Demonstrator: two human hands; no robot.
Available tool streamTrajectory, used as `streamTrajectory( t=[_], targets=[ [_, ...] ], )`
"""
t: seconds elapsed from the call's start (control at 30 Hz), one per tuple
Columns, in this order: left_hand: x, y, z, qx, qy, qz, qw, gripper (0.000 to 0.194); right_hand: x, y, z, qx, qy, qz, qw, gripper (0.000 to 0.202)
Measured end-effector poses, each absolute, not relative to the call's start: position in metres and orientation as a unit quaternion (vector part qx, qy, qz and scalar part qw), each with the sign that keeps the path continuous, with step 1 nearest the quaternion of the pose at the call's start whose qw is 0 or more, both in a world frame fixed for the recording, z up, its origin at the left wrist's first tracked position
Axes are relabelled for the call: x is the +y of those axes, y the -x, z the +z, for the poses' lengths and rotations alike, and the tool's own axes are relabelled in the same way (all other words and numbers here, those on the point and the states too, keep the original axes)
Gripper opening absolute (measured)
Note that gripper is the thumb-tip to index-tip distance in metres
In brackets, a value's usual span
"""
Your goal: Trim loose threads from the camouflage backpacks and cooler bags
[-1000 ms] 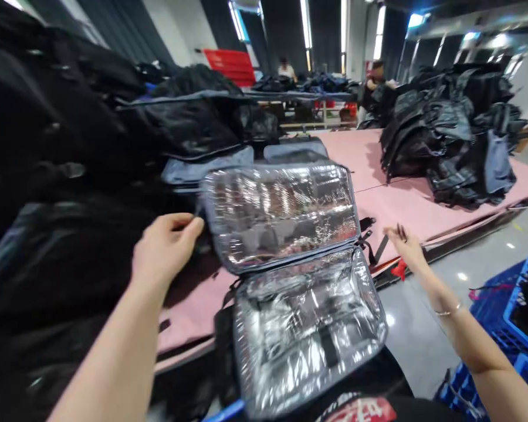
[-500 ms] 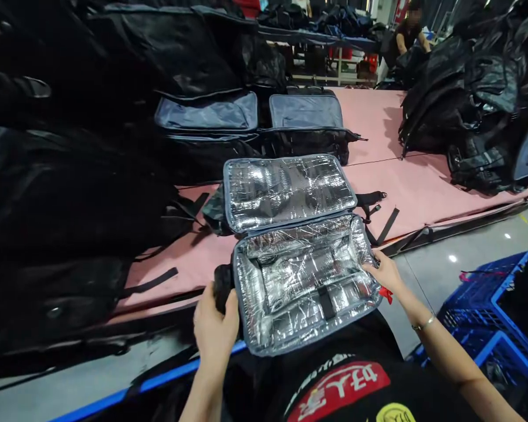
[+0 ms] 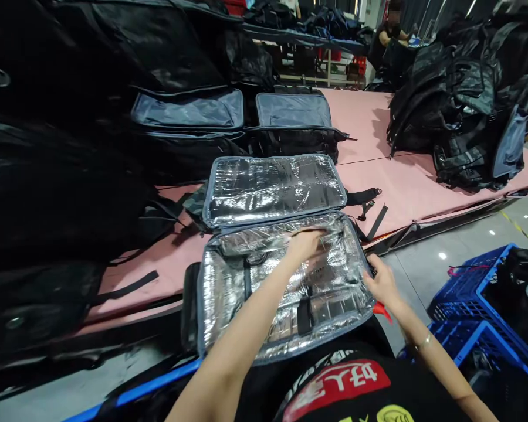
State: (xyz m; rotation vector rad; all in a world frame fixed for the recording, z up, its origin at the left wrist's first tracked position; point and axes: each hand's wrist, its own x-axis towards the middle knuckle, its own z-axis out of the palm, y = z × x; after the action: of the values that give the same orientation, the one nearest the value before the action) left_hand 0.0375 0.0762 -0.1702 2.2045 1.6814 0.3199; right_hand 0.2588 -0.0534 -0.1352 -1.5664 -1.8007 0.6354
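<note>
An unzipped bag (image 3: 286,346) with a crinkled silver lining lies open at the table's near edge, its lid (image 3: 275,190) folded back away from me. My left hand (image 3: 307,243) reaches inside, against the lining near the back wall; its fingertips are hard to make out. At the bag's right rim, my right hand (image 3: 381,280) grips the side, thumb over the edge. A red tag (image 3: 382,310) hangs just below it. Across the lining's front runs a black strap (image 3: 305,315).
Two open bags with grey-blue linings (image 3: 189,111) stand behind on the pink table (image 3: 365,176). Dark bags crowd the left, and black backpacks (image 3: 457,105) are piled at right. Blue crates (image 3: 462,299) sit at lower right. A person (image 3: 385,41) stands in the back.
My left hand has left the bag's left side and moved into its silver interior. My right hand stays at the right rim. The view has shifted slightly.
</note>
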Motion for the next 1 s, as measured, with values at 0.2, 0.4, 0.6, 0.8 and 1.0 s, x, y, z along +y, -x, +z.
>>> streamTrajectory(
  t=[0.2, 0.4, 0.6, 0.8, 1.0],
  targets=[
    [0.104, -0.036, -0.167, 0.626, -0.757, 0.1, 0.159, 0.042, -0.065, -0.277, -0.122, -0.637, 0.652, 0.2, 0.358, 0.01],
    [0.027, -0.047, -0.221, 0.592, -0.779, 0.097, 0.183, 0.045, -0.057, -0.281, -0.149, -0.568, 0.689, 0.23, 0.387, 0.009],
    [-0.009, -0.03, -0.246, 0.594, -0.749, 0.091, 0.277, 0.046, -0.056, -0.276, -0.157, -0.535, 0.707, 0.243, 0.393, 0.014],
    [-0.026, 0.002, -0.211, 0.65, -0.632, 0.12, 0.405, 0.035, -0.058, -0.28, -0.151, -0.602, 0.695, 0.187, 0.347, 0.026],
    [-0.107, -0.014, -0.211, 0.644, -0.457, 0.244, 0.563, 0.036, -0.062, -0.248, -0.123, -0.642, 0.635, 0.194, 0.384, 0.034]
  ],
)
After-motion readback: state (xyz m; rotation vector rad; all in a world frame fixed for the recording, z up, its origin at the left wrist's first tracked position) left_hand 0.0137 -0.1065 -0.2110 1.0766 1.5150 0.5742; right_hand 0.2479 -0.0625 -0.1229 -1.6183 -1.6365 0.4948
